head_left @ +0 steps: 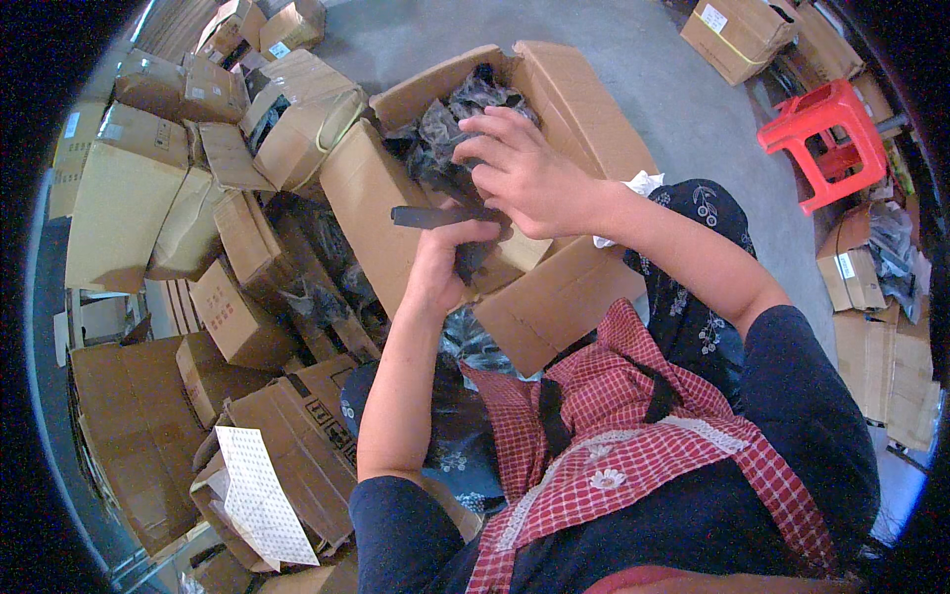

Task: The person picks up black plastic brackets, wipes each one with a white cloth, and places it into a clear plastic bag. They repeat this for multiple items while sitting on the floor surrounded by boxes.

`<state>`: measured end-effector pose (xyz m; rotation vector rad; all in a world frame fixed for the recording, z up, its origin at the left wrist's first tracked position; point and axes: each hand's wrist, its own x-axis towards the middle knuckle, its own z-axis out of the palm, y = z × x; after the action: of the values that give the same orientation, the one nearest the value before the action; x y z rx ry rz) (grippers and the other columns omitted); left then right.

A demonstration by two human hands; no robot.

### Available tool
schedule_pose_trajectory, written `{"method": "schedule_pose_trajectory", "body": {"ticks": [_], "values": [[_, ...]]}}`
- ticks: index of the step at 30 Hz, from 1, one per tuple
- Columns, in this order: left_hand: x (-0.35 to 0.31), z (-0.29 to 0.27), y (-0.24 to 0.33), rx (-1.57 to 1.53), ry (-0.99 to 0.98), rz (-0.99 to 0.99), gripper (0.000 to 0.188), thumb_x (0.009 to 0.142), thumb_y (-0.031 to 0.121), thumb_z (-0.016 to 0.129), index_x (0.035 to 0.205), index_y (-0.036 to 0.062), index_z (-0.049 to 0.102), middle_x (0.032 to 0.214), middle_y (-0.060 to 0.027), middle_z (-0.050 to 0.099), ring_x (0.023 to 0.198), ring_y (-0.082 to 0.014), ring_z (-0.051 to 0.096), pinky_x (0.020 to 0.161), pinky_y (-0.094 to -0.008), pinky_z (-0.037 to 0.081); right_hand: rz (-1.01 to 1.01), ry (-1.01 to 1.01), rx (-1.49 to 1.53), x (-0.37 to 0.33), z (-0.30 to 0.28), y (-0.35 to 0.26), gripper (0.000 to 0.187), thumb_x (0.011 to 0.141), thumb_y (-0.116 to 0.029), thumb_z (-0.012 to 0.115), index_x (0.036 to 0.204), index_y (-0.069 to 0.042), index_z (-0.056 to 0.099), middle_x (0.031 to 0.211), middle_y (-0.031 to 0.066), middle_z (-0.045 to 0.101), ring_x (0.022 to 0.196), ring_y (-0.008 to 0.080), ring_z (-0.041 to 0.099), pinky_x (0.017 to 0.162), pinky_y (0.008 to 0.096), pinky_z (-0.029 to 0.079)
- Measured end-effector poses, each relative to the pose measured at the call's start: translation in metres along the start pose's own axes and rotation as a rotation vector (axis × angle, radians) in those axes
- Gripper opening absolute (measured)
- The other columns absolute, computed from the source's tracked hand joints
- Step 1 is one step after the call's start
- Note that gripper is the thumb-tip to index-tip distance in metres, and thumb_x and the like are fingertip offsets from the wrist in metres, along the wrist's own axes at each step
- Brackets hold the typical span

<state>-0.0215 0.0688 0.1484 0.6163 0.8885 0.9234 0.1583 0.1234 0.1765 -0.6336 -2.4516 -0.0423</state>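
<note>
My left hand is closed on a flat black bar-shaped piece, its thumb lying along the near side. One end of the piece sticks out to the left. My right hand is at the other end, outer fingers curled and apart, thumb and index finger pinching there; its fingertips are partly hidden. Both hands are over an open cardboard box with raised flaps. Crumpled dark plastic bags fill the far part of the box.
Cardboard boxes are piled along the left. A perforated white sheet hangs over a lower carton. To the right, a red plastic stool lies tipped on the grey floor, near more cartons. The box's near flap reaches my lap.
</note>
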Motion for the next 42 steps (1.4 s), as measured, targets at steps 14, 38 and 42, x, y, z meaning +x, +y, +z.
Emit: {"method": "schedule_pose_trajectory", "body": {"ticks": [14, 38, 42], "values": [[0.005, -0.036, 0.005, -0.162, 0.223, 0.012, 0.020, 0.077, 0.007, 0.065, 0.094, -0.0038, 0.061, 0.090, -0.0143, 0.067, 0.078, -0.0235, 0.065, 0.063, -0.0292, 0.054, 0.632, -0.292, 0.117, -0.132, 0.177, 0.141, 0.024, 0.070, -0.023, 0.070, 0.081, -0.002, 0.063, 0.085, 0.0188, 0.064, 0.082, 0.0374, 0.060, 0.073, 0.0477, 0.047], [-0.005, -0.059, 0.027, -0.238, 0.418, 0.245, 0.025, 0.078, 0.007, 0.061, 0.100, -0.0040, 0.060, 0.093, -0.0144, 0.067, 0.083, -0.0269, 0.067, 0.072, -0.0360, 0.057, 0.628, -0.706, 0.293, -0.112, 0.285, 0.118, 0.032, 0.065, -0.019, 0.073, 0.092, -0.002, 0.066, 0.086, 0.0200, 0.068, 0.083, 0.0348, 0.066, 0.070, 0.0445, 0.051], [-0.021, -0.073, 0.028, -0.358, 0.428, 0.339, 0.023, 0.078, 0.003, 0.058, 0.101, -0.0035, 0.059, 0.098, -0.0136, 0.064, 0.088, -0.0285, 0.065, 0.079, -0.0400, 0.056, 0.503, -0.442, 0.432, -0.026, 0.178, 0.077, 0.027, 0.069, -0.014, 0.071, 0.090, -0.003, 0.058, 0.081, 0.0181, 0.065, 0.079, 0.0318, 0.064, 0.068, 0.0415, 0.049]]}}
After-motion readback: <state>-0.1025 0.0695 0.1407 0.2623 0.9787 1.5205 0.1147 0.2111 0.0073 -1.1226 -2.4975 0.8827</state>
